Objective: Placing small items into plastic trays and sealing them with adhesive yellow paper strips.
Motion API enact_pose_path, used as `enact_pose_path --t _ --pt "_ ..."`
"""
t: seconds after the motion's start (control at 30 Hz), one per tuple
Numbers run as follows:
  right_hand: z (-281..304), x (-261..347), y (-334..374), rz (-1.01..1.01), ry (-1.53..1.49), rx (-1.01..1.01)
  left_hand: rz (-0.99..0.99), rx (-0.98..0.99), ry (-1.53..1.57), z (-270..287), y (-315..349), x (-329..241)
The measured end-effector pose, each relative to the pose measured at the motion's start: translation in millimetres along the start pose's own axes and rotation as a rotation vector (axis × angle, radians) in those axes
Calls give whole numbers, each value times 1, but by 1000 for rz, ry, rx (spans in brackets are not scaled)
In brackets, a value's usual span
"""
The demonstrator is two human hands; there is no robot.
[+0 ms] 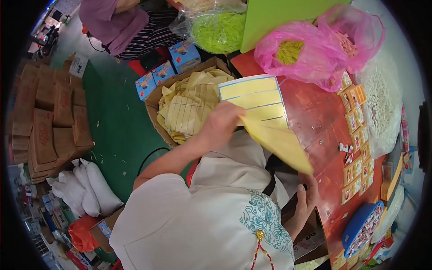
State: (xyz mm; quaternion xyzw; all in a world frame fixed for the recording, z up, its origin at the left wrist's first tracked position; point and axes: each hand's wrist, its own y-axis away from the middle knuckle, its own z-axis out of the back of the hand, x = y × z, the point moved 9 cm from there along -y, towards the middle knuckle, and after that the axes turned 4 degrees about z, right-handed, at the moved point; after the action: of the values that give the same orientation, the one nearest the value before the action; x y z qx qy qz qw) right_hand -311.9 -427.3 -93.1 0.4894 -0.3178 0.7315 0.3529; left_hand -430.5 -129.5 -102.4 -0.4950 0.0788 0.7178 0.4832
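My left hand (220, 126) pinches one corner of a thin yellow sheet (279, 144), which is bent and smeared by motion over my lap. Close by, at the near edge of the red table, lies a sheet with yellow panels, blue stripes and a white border (252, 98). Below the far end of the held sheet is my right hand (305, 204), thumb and fingers apart and nothing seen in it. To the left of the striped sheet stands a cardboard box (155, 105) heaped with crumpled yellow sheets (191, 108).
On the red table (310, 121) are pink plastic bags (310, 58), rows of small orange-and-white packs (357, 135) and a blue basin (348, 231). Brown cartons (54, 112) and white sacks (92, 189) sit at the left. Another person (121, 27) is at the far side.
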Motion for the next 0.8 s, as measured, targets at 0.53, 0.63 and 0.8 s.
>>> enact_pose_path --t 0.53,0.63,0.8 --pt "-8 -46 1 -93 186 140 674 -365 -736 131 84 220" --pt "-6 -48 4 -97 195 125 633 -22 -868 75 95 251" --pt "1 -43 11 -53 273 95 590 -25 -722 29 115 298"
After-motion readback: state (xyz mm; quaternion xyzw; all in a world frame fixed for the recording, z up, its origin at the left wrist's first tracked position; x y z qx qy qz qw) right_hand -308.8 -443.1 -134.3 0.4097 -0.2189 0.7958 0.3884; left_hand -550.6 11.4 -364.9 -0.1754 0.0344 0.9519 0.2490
